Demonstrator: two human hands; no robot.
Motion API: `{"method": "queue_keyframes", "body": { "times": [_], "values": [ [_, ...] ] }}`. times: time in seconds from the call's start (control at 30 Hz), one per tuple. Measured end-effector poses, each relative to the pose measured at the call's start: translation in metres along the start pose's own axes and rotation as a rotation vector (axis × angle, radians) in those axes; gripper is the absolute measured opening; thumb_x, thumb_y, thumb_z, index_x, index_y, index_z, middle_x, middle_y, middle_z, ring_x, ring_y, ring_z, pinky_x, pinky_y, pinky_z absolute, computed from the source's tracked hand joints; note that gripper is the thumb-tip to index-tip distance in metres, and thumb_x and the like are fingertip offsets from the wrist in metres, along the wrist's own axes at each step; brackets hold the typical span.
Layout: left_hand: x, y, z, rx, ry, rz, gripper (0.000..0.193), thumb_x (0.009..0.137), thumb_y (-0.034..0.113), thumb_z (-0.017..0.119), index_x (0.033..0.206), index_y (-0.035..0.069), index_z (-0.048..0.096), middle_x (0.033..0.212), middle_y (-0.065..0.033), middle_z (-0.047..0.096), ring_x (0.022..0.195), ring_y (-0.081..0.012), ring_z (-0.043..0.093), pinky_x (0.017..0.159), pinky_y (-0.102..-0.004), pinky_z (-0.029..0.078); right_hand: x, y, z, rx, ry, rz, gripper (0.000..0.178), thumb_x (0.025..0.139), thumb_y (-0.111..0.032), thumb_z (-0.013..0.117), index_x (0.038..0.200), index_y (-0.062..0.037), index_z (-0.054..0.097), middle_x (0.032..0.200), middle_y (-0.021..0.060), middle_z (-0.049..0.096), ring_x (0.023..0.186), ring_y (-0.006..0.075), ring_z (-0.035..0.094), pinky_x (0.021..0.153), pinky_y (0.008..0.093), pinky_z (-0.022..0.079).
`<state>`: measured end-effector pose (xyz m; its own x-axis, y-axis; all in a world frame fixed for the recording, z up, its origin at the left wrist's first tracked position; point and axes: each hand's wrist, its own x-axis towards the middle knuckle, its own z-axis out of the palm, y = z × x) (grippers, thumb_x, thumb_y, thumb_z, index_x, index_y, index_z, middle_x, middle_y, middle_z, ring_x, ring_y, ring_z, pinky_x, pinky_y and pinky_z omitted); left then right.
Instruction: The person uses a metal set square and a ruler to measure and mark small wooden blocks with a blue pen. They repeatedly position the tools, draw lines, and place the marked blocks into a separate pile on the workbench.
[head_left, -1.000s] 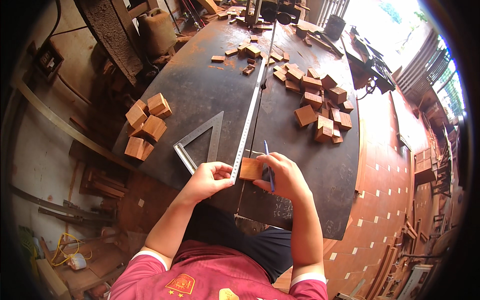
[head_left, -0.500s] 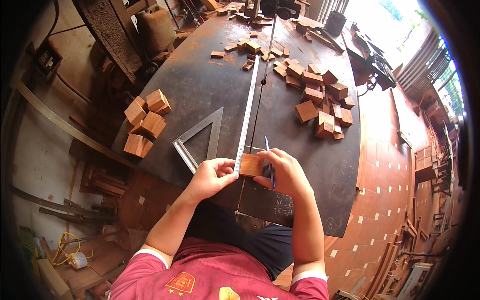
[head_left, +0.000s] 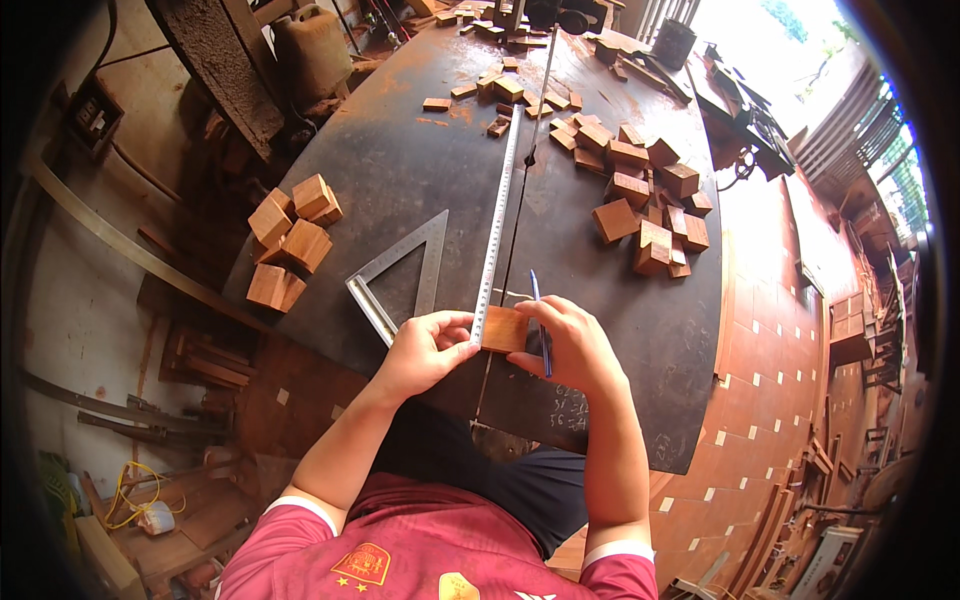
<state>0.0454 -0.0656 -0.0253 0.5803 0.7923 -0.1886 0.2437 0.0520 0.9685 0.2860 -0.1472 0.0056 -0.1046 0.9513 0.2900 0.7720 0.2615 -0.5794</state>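
My left hand (head_left: 426,354) pinches the near end of a long metal ruler (head_left: 498,220) between thumb and fingers. That ruler stretches away from me across the dark table, its edge along the left side of a small reddish-brown wooden block (head_left: 506,329). Fingers and thumb of my right hand (head_left: 582,345) grip the block at its right side. A blue pen (head_left: 546,345) is tucked in the same hand, pointing away from me. Left of the ruler lies a metal triangle square (head_left: 434,262), near my left hand but apart from it.
Several wooden blocks (head_left: 300,245) are grouped on the table's left. A larger pile of blocks (head_left: 628,190) sits on the right, and smaller offcuts (head_left: 505,88) lie toward the far end. A narrow slot (head_left: 520,200) runs along the dark tabletop (head_left: 620,330).
Almost nothing differs. My left hand and the ruler's near end have shifted very slightly; both hands keep their hold.
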Motion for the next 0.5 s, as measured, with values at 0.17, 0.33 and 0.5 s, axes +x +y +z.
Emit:
{"method": "queue_keyframes", "body": {
  "times": [0.17,0.33,0.5],
  "values": [
    [-0.0005,0.0019,0.0001,0.043,0.002,0.017,0.043,0.088,0.011,0.079,0.128,-0.001,0.068,0.092,-0.0027,0.073,0.078,-0.0054,0.065,0.074,-0.0237,0.055,-0.0003,0.0003,0.0001,0.005,-0.004,0.01,0.055,0.069,-0.026,0.09,0.116,-0.0065,0.067,0.1,0.0127,0.068,0.09,0.035,0.068,0.081,0.0428,0.056],
    [-0.0013,-0.0005,0.0022,0.051,0.025,0.033,0.044,0.088,0.011,0.079,0.129,0.0,0.067,0.092,-0.0028,0.073,0.076,-0.0051,0.064,0.073,-0.0236,0.055,-0.001,-0.0004,-0.001,0.009,-0.004,0.014,0.056,0.069,-0.026,0.09,0.115,-0.0062,0.067,0.101,0.0128,0.069,0.09,0.0351,0.068,0.081,0.0428,0.056],
    [-0.0024,-0.0028,0.001,0.012,0.038,0.016,0.046,0.088,0.01,0.079,0.132,0.0,0.066,0.094,-0.0042,0.073,0.075,-0.0052,0.063,0.072,-0.0232,0.055,0.0002,0.0004,0.0003,0.01,-0.008,0.011,0.055,0.069,-0.025,0.09,0.115,-0.0061,0.067,0.102,0.0131,0.069,0.092,0.0354,0.068,0.082,0.0429,0.056]
  ]
}}
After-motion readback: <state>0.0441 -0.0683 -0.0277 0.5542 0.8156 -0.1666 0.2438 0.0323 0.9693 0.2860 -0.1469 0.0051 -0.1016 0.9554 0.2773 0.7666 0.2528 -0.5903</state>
